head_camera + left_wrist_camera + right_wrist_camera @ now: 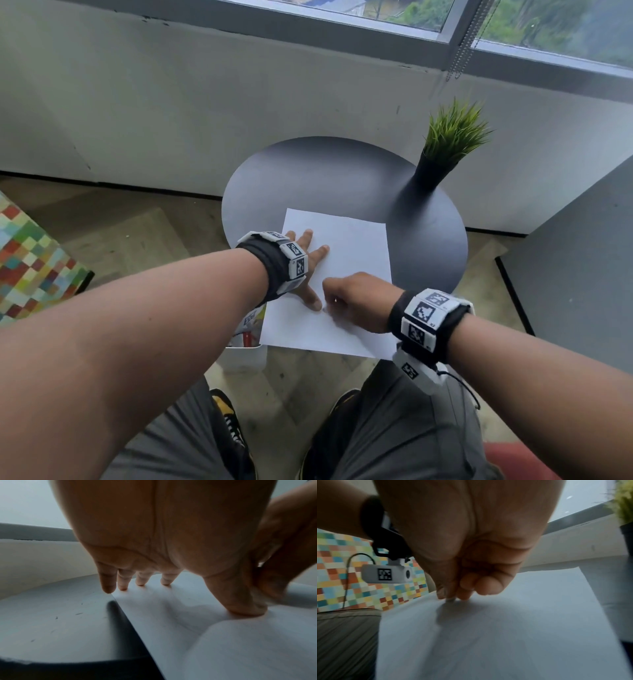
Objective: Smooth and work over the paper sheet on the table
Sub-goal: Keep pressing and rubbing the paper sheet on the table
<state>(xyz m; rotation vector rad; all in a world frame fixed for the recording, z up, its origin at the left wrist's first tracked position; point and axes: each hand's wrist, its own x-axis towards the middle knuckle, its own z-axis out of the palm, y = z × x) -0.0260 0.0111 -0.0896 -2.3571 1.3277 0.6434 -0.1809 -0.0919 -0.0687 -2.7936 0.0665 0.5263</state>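
1. The sheet (pixel 342 281) lies on a round dark table (pixel 308 178), its near edge hanging past the table's near rim.
2. The left hand (pixel 308 260) is spread flat on the sheet's left part, fingers straight and splayed. In the left wrist view the fingertips (pixel 123 587) and thumb press down on the paper, with the little finger at the sheet's left edge, on the table.
3. The right hand (pixel 356 301) is curled into a tight, narrow grip just right of the left thumb. In the right wrist view its fingers (pixel 465 588) pinch something small and grey against the sheet; what it is cannot be told.
4. A black pot with green grass (pixel 452 137) stands on the table's far right, well apart from the sheet.
5. A white bin (pixel 246 353) sits on the floor at the near left, under the sheet's corner.
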